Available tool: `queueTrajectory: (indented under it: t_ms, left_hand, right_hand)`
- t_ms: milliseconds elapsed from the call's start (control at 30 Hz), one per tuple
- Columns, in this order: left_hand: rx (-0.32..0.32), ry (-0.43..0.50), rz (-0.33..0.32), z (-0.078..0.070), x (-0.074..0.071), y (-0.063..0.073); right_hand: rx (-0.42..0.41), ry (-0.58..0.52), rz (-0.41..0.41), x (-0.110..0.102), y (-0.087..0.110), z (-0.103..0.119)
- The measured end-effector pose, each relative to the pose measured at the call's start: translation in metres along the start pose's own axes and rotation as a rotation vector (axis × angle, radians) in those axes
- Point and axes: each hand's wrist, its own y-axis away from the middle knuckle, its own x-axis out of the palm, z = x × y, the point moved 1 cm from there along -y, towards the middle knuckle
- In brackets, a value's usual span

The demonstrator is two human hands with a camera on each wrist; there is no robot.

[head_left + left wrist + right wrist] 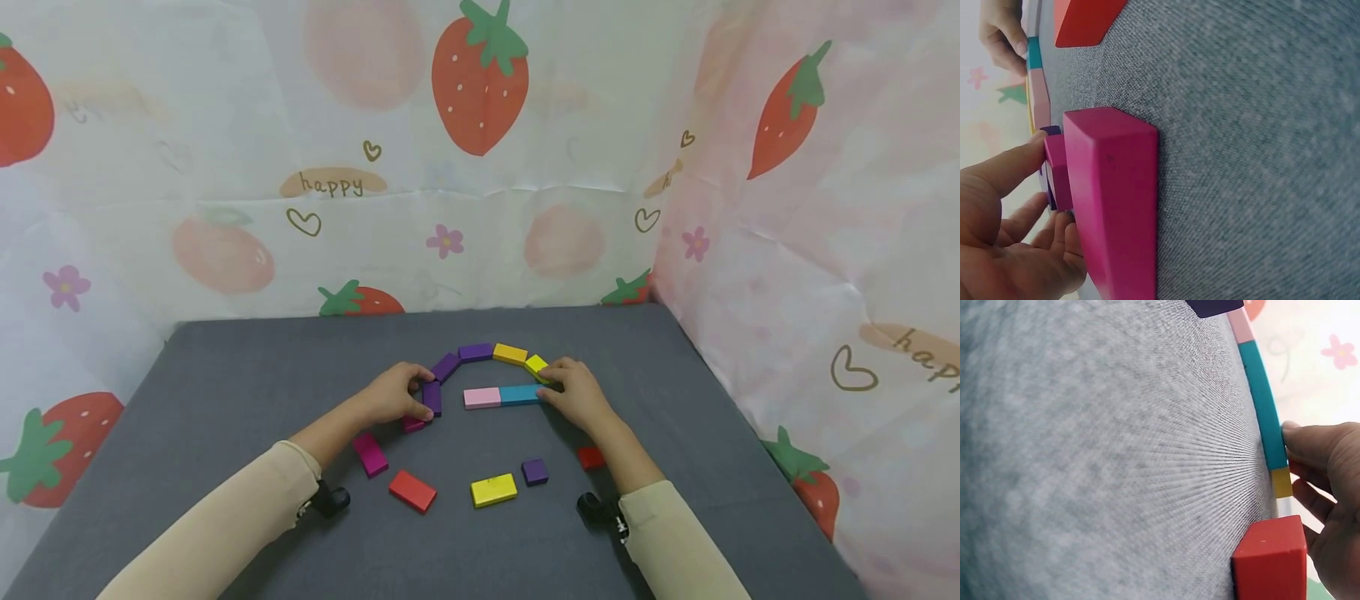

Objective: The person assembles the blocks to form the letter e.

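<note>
My left hand (392, 393) pinches the upright-running purple block (432, 399) at the arc's left end, thumb at its near end and fingers at its far end. Two more purple blocks (476, 353), an orange-yellow block (510, 354) and a bright yellow block (536, 365) continue the arc. At its right end my right hand (579, 397) grips the bright yellow block, thumb overlapping the right end of the blue block (520, 395). A pink block (482, 398) adjoins the blue one inside the arc. Beside the left hand lies a small magenta block (1059, 178).
A longer magenta block (371, 455) and a red block (412, 491) lie near the left forearm. Nearer the front are a yellow block (493, 491) and a small purple block (535, 472). A small red block (1271, 556) sits below the right hand. Printed cloth surrounds the grey table (247, 367).
</note>
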Motion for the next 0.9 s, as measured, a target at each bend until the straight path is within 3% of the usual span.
queueTrajectory:
  t_ms: [900]
  left_hand:
    - [0.011, -0.005, -0.018, 0.0002, 0.0046, -0.0039]
  right_hand:
    - [0.002, 0.013, 0.005, -0.0002, 0.0000, 0.0004]
